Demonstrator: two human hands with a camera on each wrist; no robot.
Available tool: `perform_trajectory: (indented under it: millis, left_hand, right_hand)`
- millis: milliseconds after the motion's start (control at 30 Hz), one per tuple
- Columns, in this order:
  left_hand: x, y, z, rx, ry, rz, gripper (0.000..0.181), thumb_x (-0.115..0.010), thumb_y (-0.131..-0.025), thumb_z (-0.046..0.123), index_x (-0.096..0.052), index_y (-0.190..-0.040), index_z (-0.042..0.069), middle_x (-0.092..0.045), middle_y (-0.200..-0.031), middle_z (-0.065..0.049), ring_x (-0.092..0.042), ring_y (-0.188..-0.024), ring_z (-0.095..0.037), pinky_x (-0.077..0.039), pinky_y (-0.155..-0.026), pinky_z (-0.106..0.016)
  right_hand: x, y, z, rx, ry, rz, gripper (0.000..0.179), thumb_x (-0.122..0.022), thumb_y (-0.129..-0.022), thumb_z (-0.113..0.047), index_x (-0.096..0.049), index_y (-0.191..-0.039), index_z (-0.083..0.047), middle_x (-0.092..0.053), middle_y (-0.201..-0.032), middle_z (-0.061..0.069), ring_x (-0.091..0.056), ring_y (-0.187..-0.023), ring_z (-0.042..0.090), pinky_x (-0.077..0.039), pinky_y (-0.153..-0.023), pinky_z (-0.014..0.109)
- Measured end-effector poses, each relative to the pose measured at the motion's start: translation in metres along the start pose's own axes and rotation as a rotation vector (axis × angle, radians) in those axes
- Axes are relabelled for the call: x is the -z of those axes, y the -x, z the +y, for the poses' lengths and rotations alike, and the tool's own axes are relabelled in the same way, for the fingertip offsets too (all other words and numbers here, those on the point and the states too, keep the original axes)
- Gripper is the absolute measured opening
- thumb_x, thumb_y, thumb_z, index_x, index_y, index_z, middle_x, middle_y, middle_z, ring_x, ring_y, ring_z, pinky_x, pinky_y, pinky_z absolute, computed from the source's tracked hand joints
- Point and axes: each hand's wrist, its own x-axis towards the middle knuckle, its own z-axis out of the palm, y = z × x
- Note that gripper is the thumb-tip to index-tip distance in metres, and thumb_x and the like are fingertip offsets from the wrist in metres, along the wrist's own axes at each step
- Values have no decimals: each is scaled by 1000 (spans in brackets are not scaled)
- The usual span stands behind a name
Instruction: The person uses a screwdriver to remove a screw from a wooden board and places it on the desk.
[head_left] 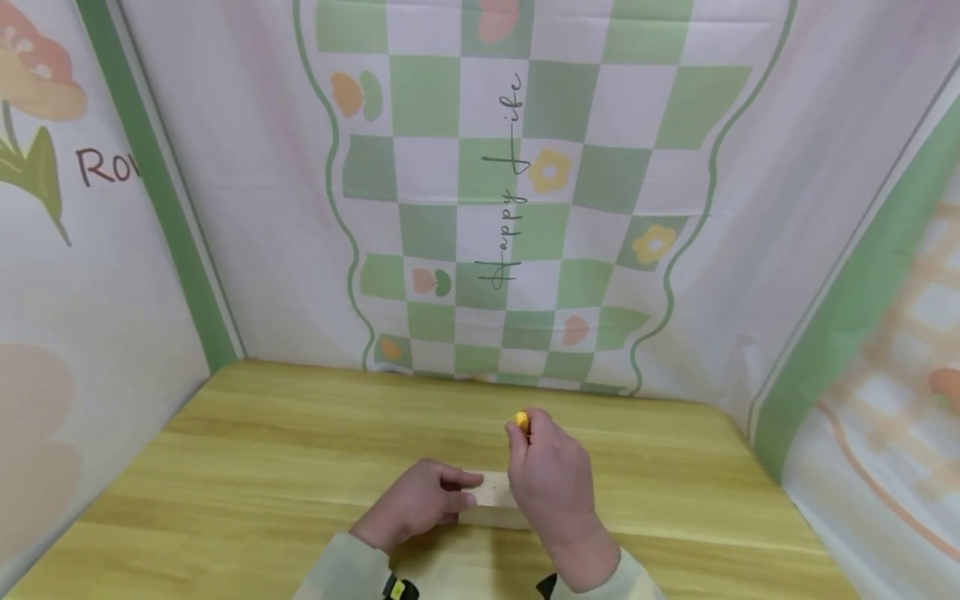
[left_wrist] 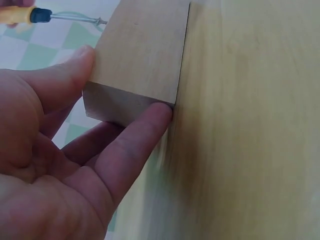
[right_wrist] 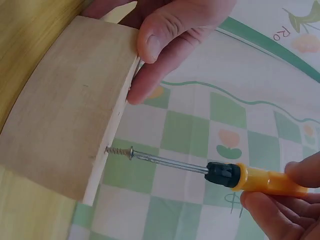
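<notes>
A pale wooden block stands on the table, its narrow top face showing small holes. My left hand grips its left end, the thumb near the top edge. My right hand holds a screwdriver by its yellow handle, fingertips and thumb around it. The driver's steel shaft runs down to the head of a screw. That screw's tip is in the block's top face, with most of its thread still exposed. In the head view, the right hand hides the screw and the block's right end.
The wood-grain table spreads around the block. Behind it hangs a white cloth with green checks, and printed cloths close in the left and right sides.
</notes>
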Motion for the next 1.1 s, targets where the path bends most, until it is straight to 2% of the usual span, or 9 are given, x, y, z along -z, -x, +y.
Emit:
perform_trajectory:
  millis: [200,367,467,600,733,800,900,1000,1100]
  left_hand:
    - [1,-2,1,-14,-26,-2,27,-76,-90,14,-76,-117,15,-68,-121,-3,-64,-89,-16,-57,-69,-35]
    - [1,-2,2,-11,-44,7,26,-76,-89,14,-76,-115,15,-69,-120,-2,-64,-88,-15,-56,-68,-34]
    - [2,-2,3,-11,-51,8,26,-76,-89,14,-76,-115,14,-69,-119,-1,-64,-88,-15,-56,-68,-34]
    - [3,-1,4,-16,-58,0,26,-76,-90,14,-76,-116,14,-69,-119,0,-63,-90,-15,-56,-69,-34]
    - [2,-1,4,-19,-52,-6,26,-76,-90,15,-76,-116,14,-69,-120,-1,-64,-93,-15,-56,-71,-34]
    - [2,-1,4,-22,-41,-6,26,-75,-90,14,-76,-116,13,-69,-121,-2,-64,-94,-15,-57,-72,-34]
    - [1,0,5,-12,-9,-11,26,-75,-90,11,-75,-116,11,-68,-121,-4,-64,-95,-16,-57,-74,-35]
    - [0,1,5,-1,15,-19,26,-74,-90,10,-75,-116,10,-68,-121,-4,-65,-96,-16,-58,-74,-35]
    - [0,1,4,-8,18,-18,25,-74,-91,10,-75,-116,10,-68,-120,-5,-65,-94,-16,-58,-74,-34]
  right_hand:
    - [5,-4,-2,-56,-71,-94,12,-69,-93,-4,-64,-98,6,-59,-67,2,-52,-51,10,-47,-46,28]
    - [12,-15,7,-86,-200,-280,10,-66,-96,-7,-67,-102,1,-56,-65,-6,-47,-51,3,-45,-48,24]
    - [14,-23,19,-44,-280,-402,9,-66,-97,-10,-69,-103,-5,-59,-69,-8,-49,-54,3,-46,-51,25]
    - [15,-32,41,15,-439,-566,11,-62,-100,-16,-71,-106,-12,-68,-84,-8,-62,-70,6,-53,-63,27]
    - [15,-38,60,-51,-618,-693,12,-60,-102,-21,-72,-106,-19,-71,-94,-5,-68,-88,13,-56,-76,32]
    - [13,-37,62,-72,-649,-680,14,-61,-102,-21,-73,-109,-18,-71,-95,-5,-68,-87,15,-57,-74,33]
    - [8,-29,53,-36,-589,-544,24,-64,-100,-17,-69,-123,-14,-71,-89,-6,-65,-73,13,-55,-62,30]
    - [2,-17,38,22,-434,-355,30,-67,-97,-10,-66,-127,-8,-68,-83,-8,-60,-65,7,-51,-55,25]
    - [0,-8,28,62,-297,-212,27,-71,-92,-9,-70,-119,-7,-67,-85,-7,-62,-69,4,-53,-60,21]
